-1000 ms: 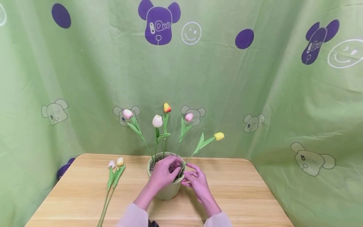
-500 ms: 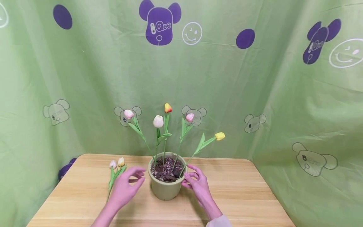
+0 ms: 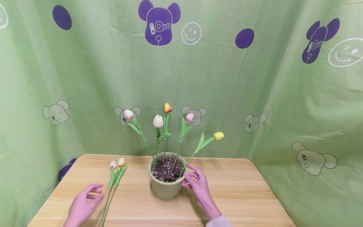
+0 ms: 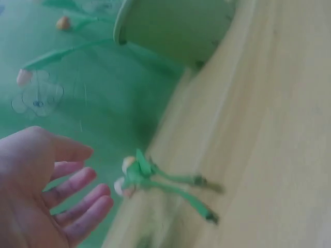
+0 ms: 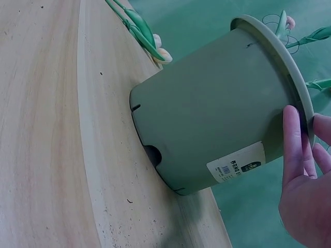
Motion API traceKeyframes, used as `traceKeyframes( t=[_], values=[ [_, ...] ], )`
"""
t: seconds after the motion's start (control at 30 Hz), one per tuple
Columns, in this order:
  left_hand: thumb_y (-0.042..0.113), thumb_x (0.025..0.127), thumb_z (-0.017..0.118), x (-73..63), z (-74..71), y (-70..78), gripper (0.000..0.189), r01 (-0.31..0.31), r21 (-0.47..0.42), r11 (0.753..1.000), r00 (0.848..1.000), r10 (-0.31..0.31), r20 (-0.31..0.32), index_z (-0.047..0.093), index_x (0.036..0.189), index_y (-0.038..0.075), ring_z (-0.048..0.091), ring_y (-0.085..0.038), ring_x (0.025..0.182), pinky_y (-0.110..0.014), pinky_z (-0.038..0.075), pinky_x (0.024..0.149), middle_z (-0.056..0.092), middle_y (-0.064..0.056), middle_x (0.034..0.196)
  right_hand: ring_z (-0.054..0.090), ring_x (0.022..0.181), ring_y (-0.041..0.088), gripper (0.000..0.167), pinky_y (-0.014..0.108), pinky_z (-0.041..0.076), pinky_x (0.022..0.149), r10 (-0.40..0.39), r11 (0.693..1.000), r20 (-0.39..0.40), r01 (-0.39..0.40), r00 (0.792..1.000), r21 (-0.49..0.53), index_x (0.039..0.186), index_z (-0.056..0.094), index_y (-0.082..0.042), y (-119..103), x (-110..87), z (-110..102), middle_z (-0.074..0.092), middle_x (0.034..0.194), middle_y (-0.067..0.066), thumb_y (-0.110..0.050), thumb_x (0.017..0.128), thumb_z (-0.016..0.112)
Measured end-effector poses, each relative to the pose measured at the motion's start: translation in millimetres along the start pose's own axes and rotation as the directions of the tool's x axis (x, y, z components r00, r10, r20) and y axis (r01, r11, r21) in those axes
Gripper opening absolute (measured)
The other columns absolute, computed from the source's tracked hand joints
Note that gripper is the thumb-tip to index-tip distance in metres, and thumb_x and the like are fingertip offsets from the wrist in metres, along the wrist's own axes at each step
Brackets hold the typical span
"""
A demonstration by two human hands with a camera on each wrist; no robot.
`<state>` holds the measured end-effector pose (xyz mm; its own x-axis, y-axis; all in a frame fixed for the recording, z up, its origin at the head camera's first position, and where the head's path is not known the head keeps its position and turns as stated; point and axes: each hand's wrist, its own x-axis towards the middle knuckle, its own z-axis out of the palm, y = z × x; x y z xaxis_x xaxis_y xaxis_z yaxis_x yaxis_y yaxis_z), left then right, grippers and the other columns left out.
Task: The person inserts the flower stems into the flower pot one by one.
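Five tulips stand in soil in a green pot on the counter — two loose tulips lie left of it. The right hand has its grip clamped on the pot's rim; the left hand, thumb and fingers apart, is near the loose stems. A pot label shows a barcode and characters — too small to read; the backdrop reads "Qee".

green curtain behind wooden table
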<state>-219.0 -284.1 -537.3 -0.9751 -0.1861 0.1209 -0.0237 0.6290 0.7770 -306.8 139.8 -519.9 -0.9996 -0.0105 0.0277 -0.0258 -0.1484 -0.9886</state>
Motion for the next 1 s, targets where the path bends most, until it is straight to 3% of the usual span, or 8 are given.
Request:
traceKeyframes(
  t=[0.2,0.43,1.0],
  values=[
    [0.020,0.093,0.076,1.6,0.8,-17.6,0.050,0.102,-0.053,0.993,0.991,-0.097,0.091,0.060,0.137,0.002,0.072,-0.026,0.097,-0.031,0.061,0.069,0.069,-0.020,0.122,0.072,0.081,0.017,0.053,0.031,0.065,0.077,0.001,1.000,0.000,-0.001,1.000,0.004,0.145,0.052,-0.003,1,2.1,-1,0.069,0.100,0.009,-0.001,0.095,0.069],
    [0.016,0.089,0.079,3.7,10.9,-21.5,0.052,0.158,-0.085,0.984,0.980,-0.145,0.139,0.060,0.134,0.000,0.070,-0.024,0.093,-0.031,0.061,0.067,0.071,-0.017,0.115,0.072,0.080,0.017,0.053,0.032,0.065,0.077,-0.001,1.000,0.002,0.001,1.000,0.008,0.145,0.052,-0.003,2,3.3,-1,0.070,0.098,0.009,-0.002,0.095,0.070],
    [0.003,0.080,0.081,15.0,31.4,-12.5,0.051,0.138,-0.047,0.989,0.985,-0.132,0.111,0.063,0.127,-0.006,0.068,-0.017,0.079,-0.029,0.060,0.062,0.074,-0.008,0.097,0.072,0.082,0.017,0.054,0.032,0.065,0.079,0.010,1.000,0.001,-0.010,1.000,0.000,0.146,0.051,-0.002,0,2.1,-1,0.070,0.097,0.007,-0.003,0.095,0.070]
  ],
)
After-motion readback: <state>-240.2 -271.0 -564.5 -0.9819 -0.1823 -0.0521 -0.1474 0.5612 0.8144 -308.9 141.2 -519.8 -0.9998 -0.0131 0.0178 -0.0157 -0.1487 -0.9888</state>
